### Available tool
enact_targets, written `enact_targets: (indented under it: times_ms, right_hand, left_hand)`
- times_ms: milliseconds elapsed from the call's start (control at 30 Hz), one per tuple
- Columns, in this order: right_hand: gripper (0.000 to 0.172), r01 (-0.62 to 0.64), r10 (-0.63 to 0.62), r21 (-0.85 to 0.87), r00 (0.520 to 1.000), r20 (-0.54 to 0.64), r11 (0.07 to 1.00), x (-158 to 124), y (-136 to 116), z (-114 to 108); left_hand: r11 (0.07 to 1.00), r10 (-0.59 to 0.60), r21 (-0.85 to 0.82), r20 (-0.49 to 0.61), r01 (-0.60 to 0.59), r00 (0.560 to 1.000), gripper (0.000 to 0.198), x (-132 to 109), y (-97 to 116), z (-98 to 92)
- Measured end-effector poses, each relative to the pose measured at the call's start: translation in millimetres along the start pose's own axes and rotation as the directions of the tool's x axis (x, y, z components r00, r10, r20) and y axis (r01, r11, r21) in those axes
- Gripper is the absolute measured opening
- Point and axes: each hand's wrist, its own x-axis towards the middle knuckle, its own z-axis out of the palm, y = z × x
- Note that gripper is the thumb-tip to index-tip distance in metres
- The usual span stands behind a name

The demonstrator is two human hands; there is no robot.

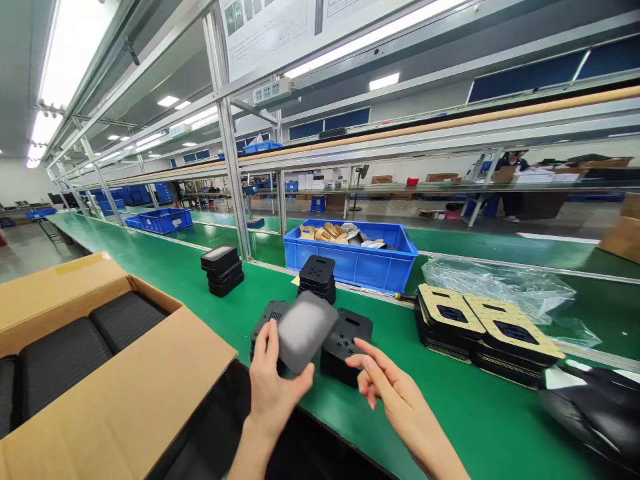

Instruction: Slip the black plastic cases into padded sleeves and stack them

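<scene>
My left hand (275, 380) grips a dark rounded-rectangular plastic cover (307, 330) by its lower edge, its pale grey, slightly blurred face turned up. Just to the right, my right hand (387, 383) holds nothing; its index finger points out and the other fingers are partly curled. Close by that hand lies a stack of black plates (347, 340) with star-shaped cutouts and a slot. Behind the cover, partly hidden, is a black vented housing (273, 317). A further stack of black parts (319, 270) stands beyond it.
An open carton (200, 353) with black ribbed packs stands at left. A small stack of covers (221, 267) is on the green bench (390, 440). Further back are a blue bin (345, 263) of scraps, plastic film (500, 287), and adhesive-backed plates (520, 330). A black bag (600, 407) sits right.
</scene>
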Motion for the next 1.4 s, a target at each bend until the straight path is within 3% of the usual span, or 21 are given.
enact_targets:
  times_ms: [67, 133, 233, 300, 333, 400, 467, 500, 567, 600, 733, 833, 933, 1067, 1233, 1400]
  right_hand:
    - [0.089, 0.006, -0.003, 0.084, 1.0, -0.031, 0.996, -7, -3, 5]
    - [0.087, 0.018, -0.004, 0.137, 0.995, -0.1, 0.99, -13, -1, 5]
    - [0.083, 0.005, 0.015, 0.129, 0.988, -0.156, 0.992, -23, 7, -5]
    - [0.083, -0.033, 0.049, 0.105, 0.987, -0.151, 0.994, -31, 14, -12]
    - [0.083, -0.051, 0.064, 0.099, 0.988, -0.141, 0.994, -35, 17, -15]
    - [0.08, -0.082, 0.091, 0.096, 0.992, -0.089, 0.992, -43, 23, -18]
    - [0.075, -0.096, 0.098, 0.09, 0.995, -0.011, 0.991, -51, 29, -18]
    - [0.071, -0.091, 0.09, 0.074, 0.996, 0.018, 0.993, -54, 32, -19]
    - [0.065, -0.06, 0.06, -0.003, 0.998, 0.025, 0.998, -57, 39, -20]
    - [0.062, -0.027, 0.027, -0.065, 1.0, 0.003, 0.998, -57, 42, -21]
    - [0.05, 0.135, -0.158, -0.352, 0.987, -0.036, 0.926, -54, 45, -28]
    - [0.041, 0.233, -0.263, -0.458, 0.965, -0.002, 0.858, -52, 41, -30]
    - [0.033, 0.247, -0.348, -0.513, 0.931, -0.108, 0.822, -54, 36, -25]
    - [0.017, 0.268, -0.46, -0.547, 0.853, -0.248, 0.793, -61, 29, -12]
    - [0.014, 0.3, -0.487, -0.525, 0.833, -0.262, 0.796, -64, 22, 2]
    - [0.012, 0.318, -0.559, -0.574, 0.769, -0.31, 0.755, -62, 18, 11]
  left_hand:
    - [0.988, 0.13, -0.088, -0.012, -0.131, 0.991, 0.096, -23, 19, 4.3]
    - [0.978, 0.132, -0.16, -0.007, -0.131, 0.991, 0.102, -44, 33, 9.1]
    - [0.923, 0.0, -0.384, 0.056, 0.021, 0.998, 0.108, -60, 46, 10.4]
    - [0.786, -0.137, -0.574, 0.2, 0.23, 0.97, 0.099, -58, 50, 6.4]
    - [0.667, -0.206, -0.647, 0.316, 0.369, 0.926, 0.09, -54, 52, 4.0]
    - [0.328, -0.265, -0.701, 0.575, 0.633, 0.774, 0.07, -44, 56, 0.5]
    - [-0.049, -0.14, -0.59, 0.803, 0.806, 0.58, 0.061, -38, 60, 1.1]
    - [-0.188, -0.029, -0.487, 0.871, 0.853, 0.491, 0.062, -37, 61, 2.9]
    - [-0.332, 0.169, -0.302, 0.913, 0.894, 0.372, 0.07, -40, 62, 8.0]
    - [-0.361, 0.232, -0.249, 0.909, 0.898, 0.346, 0.074, -43, 63, 10.1]
    - [-0.438, 0.297, -0.236, 0.873, 0.867, 0.387, 0.065, -47, 68, 8.0]
    - [-0.474, 0.273, -0.215, 0.886, 0.854, 0.374, 0.059, -44, 73, 2.4]
    - [-0.506, 0.22, -0.195, 0.913, 0.84, 0.344, 0.065, -46, 74, 6.4]
    - [-0.535, 0.136, -0.27, 0.907, 0.8, 0.398, 0.07, -58, 71, 20.9]
    - [-0.452, 0.123, -0.323, 0.901, 0.832, 0.417, 0.083, -68, 73, 26.1]
    - [-0.36, -0.043, -0.481, 0.865, 0.799, 0.501, 0.083, -74, 82, 21.9]
